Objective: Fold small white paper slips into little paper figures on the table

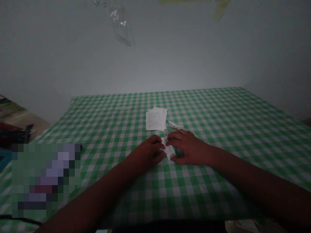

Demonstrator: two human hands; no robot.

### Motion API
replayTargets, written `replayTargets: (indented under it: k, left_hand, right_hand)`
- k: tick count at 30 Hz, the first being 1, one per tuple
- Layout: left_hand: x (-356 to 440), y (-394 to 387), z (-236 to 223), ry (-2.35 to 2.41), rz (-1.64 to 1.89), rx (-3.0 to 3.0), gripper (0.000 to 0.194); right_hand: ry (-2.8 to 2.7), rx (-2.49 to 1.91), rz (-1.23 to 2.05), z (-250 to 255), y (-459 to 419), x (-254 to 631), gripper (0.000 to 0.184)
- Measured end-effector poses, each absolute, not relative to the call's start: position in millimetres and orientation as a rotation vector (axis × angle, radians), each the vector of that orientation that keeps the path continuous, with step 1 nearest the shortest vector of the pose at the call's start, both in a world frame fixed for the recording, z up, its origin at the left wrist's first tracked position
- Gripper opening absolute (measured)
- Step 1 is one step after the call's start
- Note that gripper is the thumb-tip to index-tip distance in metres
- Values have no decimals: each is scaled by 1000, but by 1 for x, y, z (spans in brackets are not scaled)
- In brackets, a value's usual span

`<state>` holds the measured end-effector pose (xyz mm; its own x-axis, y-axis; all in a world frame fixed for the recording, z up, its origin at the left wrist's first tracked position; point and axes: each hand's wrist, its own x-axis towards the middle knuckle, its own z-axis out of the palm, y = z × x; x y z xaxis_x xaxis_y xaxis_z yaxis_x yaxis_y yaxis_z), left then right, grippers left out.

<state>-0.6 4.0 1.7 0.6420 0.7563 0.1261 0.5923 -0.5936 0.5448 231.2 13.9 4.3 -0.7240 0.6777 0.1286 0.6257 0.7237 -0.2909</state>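
Bare forearms (252, 173) cross the near edge of the surface (218, 113), angled inward. Left hand (145, 150), palm down, curls its fingers at the left side of a printed paper slip (170, 152); right hand (191, 148) arches over its right side, fingertips touching. Neither is clearly nearer. Slip's long axis runs from near to far edge, tilted slightly left. Dim light: grip cannot be confirmed. Toward the far edge lie a paper stack (155, 120) and a narrow strip (176, 125).
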Motion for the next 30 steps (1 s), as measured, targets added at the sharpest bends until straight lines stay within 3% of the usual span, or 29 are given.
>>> replayTargets:
  k: [5,11,15,22,30]
  left_hand:
    - [3,2,-5,1157,531,2471,17]
    - [2,-3,-10,1140,547,2514,23]
    - [4,-6,-12,1206,520,2464,33]
    - [5,-5,-13,1233,493,2457,46]
    - [5,-4,-13,1219,476,2470,44]
  right_hand:
    - [-2707,-1007,350,7,8,232,49]
    - [-2621,-1053,379,4,10,226,17]
    - [-2534,-1156,337,-5,13,220,9]
    - [-2393,-1256,323,-14,20,217,6]
    - [-2330,-1374,298,-11,30,213,9]
